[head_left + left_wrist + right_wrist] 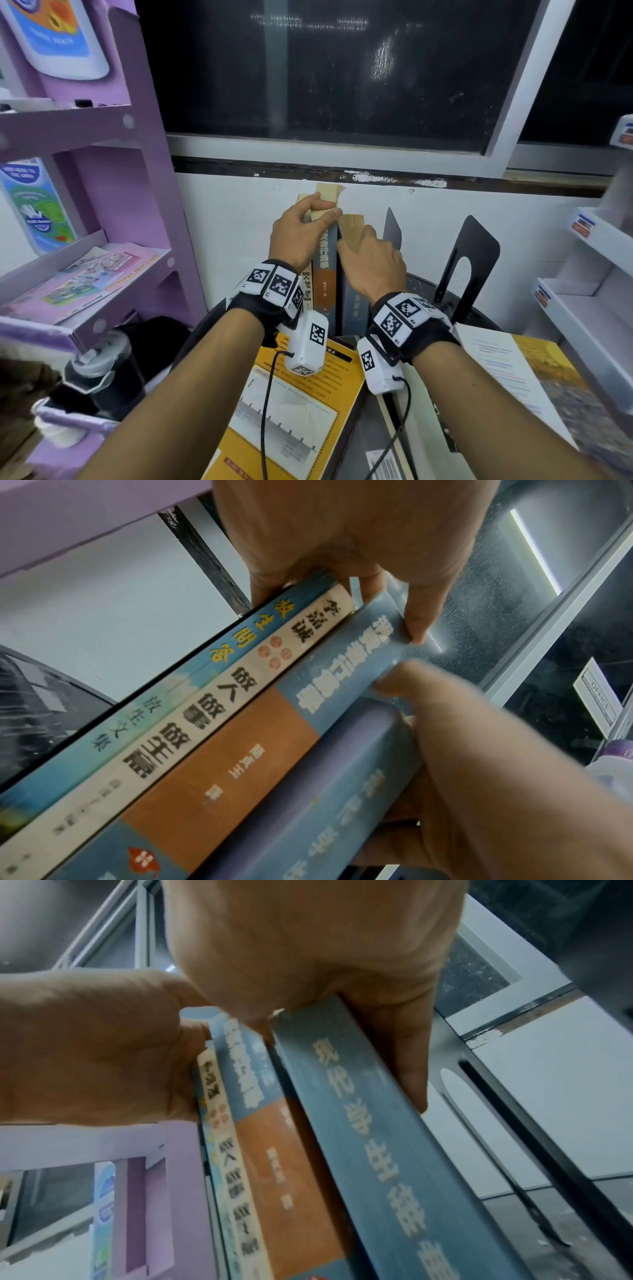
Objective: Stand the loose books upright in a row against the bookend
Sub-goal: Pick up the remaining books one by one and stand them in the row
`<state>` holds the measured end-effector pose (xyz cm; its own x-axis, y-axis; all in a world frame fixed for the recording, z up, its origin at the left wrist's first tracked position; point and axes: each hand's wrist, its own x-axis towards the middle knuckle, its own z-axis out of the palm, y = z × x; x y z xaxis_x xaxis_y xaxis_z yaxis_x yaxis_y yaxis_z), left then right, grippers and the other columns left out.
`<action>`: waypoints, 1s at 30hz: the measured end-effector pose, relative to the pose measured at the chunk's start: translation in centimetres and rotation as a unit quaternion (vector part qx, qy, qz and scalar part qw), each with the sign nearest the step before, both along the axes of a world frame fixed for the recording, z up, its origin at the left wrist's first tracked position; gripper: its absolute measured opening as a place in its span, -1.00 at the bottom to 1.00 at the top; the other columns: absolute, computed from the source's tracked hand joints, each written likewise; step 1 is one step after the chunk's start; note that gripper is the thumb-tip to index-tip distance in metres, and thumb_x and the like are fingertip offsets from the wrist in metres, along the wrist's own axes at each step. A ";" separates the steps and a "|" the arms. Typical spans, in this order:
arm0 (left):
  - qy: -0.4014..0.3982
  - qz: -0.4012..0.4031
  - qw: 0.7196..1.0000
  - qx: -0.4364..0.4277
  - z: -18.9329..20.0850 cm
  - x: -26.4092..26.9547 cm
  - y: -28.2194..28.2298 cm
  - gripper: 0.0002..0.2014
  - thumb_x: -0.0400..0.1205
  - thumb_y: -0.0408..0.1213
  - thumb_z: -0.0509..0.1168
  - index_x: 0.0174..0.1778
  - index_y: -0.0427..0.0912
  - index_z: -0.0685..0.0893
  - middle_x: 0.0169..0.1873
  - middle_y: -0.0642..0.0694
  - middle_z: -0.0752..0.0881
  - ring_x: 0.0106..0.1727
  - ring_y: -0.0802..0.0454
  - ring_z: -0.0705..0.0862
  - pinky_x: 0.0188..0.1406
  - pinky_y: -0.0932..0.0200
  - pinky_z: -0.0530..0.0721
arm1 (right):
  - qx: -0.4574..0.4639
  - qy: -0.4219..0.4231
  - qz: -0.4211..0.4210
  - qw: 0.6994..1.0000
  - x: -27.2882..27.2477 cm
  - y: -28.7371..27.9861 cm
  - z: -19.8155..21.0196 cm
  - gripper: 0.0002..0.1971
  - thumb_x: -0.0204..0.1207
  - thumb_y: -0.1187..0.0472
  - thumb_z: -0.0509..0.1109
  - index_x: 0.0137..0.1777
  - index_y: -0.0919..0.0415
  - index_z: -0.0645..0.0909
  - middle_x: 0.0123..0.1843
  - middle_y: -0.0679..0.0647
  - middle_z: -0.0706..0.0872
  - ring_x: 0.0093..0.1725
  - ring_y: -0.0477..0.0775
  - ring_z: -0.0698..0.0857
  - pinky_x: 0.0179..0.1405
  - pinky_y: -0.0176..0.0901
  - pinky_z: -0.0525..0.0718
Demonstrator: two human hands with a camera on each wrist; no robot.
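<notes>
Several books stand upright in a row on a dark round table against the white wall. My left hand grips the tops of the left ones, among them a cream-spined book and a blue-and-orange book. My right hand grips the top of a grey-blue book at the row's right end. A black bookend stands just right of it. A second black bookend stands further right.
A yellow book and a white-and-yellow book lie flat at the table's near edge. A purple shelf unit stands on the left and white shelves on the right. A dark window is above.
</notes>
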<state>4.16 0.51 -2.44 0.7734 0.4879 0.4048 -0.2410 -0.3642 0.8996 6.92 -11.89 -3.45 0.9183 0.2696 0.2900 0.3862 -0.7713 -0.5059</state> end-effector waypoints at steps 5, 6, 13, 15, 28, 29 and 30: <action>0.006 0.000 1.000 0.009 0.1 -0.2 0.2 -0.88 0.54 0.00 0.44 -0.04 0.17 0.75 0.44 0.10 0.58 0.39 0.06 0.57 0.46 -0.05 0.47 | -0.012 0.064 0.052 0.997 0.4 -0.2 0.7 -0.40 0.60 -0.20 0.02 0.50 0.17 0.33 0.36 0.31 0.61 0.32 0.38 0.55 0.20 0.15 0.50; 0.007 -0.001 1.000 0.012 0.1 -0.2 0.3 -0.88 0.54 0.00 0.43 -0.04 0.17 0.75 0.45 0.10 0.58 0.39 0.06 0.57 0.46 -0.05 0.47 | -0.010 0.076 0.072 0.994 0.6 -0.5 0.8 -0.39 0.56 -0.20 0.09 0.50 0.14 0.32 0.34 0.28 0.62 0.29 0.36 0.58 0.19 0.12 0.54; 0.008 0.000 1.000 0.008 -0.1 0.1 0.4 -0.86 0.51 0.04 0.44 -0.04 0.19 0.75 0.44 0.13 0.58 0.37 0.06 0.58 0.44 -0.10 0.50 | -0.012 0.085 0.144 0.986 1.1 -2.6 0.2 0.00 0.36 -0.10 0.61 0.67 0.02 0.08 0.24 0.14 0.64 0.05 0.10 0.66 0.04 -0.15 0.61; 0.007 0.001 1.000 0.009 -0.1 0.1 0.3 -0.88 0.52 0.03 0.44 -0.06 0.21 0.74 0.44 0.12 0.58 0.38 0.05 0.58 0.44 -0.10 0.50 | 0.008 0.063 0.136 0.989 0.9 -2.5 -0.3 -0.05 0.42 -0.07 0.58 0.68 0.03 0.07 0.20 0.17 0.64 -0.02 0.11 0.66 -0.03 -0.15 0.59; -0.002 0.008 1.000 0.012 -0.4 0.5 0.5 -0.89 0.47 0.09 0.43 -0.14 0.24 0.73 0.41 0.12 0.61 0.41 0.05 0.57 0.44 -0.12 0.49 | 0.069 0.027 0.124 0.989 0.8 -1.7 -1.3 -0.16 0.45 0.00 0.56 0.65 0.09 0.19 0.40 0.20 0.64 0.33 0.21 0.62 0.20 -0.11 0.56; -0.001 0.008 1.000 0.013 -0.4 0.5 0.5 -0.90 0.47 0.10 0.42 -0.15 0.26 0.73 0.41 0.12 0.61 0.40 0.05 0.57 0.44 -0.12 0.49 | 0.075 0.024 0.126 0.989 0.9 -1.8 -1.4 -0.16 0.44 0.00 0.57 0.64 0.09 0.21 0.38 0.19 0.65 0.31 0.19 0.63 0.16 -0.16 0.55; 0.000 0.008 1.000 0.014 -0.4 0.4 0.5 -0.90 0.46 0.11 0.42 -0.16 0.27 0.72 0.42 0.13 0.60 0.40 0.05 0.58 0.44 -0.13 0.48 | 0.081 0.022 0.128 0.988 0.9 -1.8 -1.5 -0.16 0.43 0.01 0.58 0.64 0.09 0.23 0.37 0.18 0.66 0.29 0.17 0.64 0.11 -0.21 0.53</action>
<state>4.60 1.04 -2.81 0.7663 0.4880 0.4178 -0.2346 -0.3927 0.8892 7.86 -13.69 -4.96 0.8390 0.4473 0.3098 0.5327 -0.5594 -0.6350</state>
